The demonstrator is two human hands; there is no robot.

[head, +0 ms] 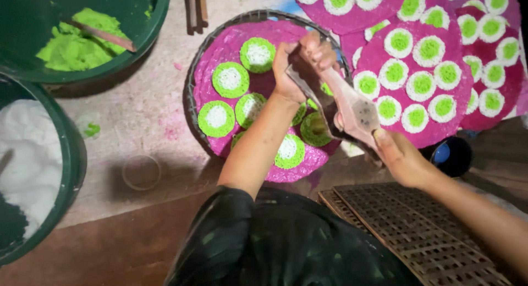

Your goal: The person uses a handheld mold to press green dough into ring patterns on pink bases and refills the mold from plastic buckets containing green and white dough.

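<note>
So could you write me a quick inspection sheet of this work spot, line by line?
Surface: dusty pale floor with pink and green stains.
Job's things: round woven tray lined in magenta, bearing green-and-white discs; a scoop-like tool held above it.
Clutter: green tub of green paste with a stick in it; second tub of white powder; small ring; dark cup; woven lattice mat.
Grippers: left hand grips the tool's upper end; right hand holds its lower end.
Cables: nothing seen.
Surroundings: more magenta trays of white-and-green discs at upper right.
</note>
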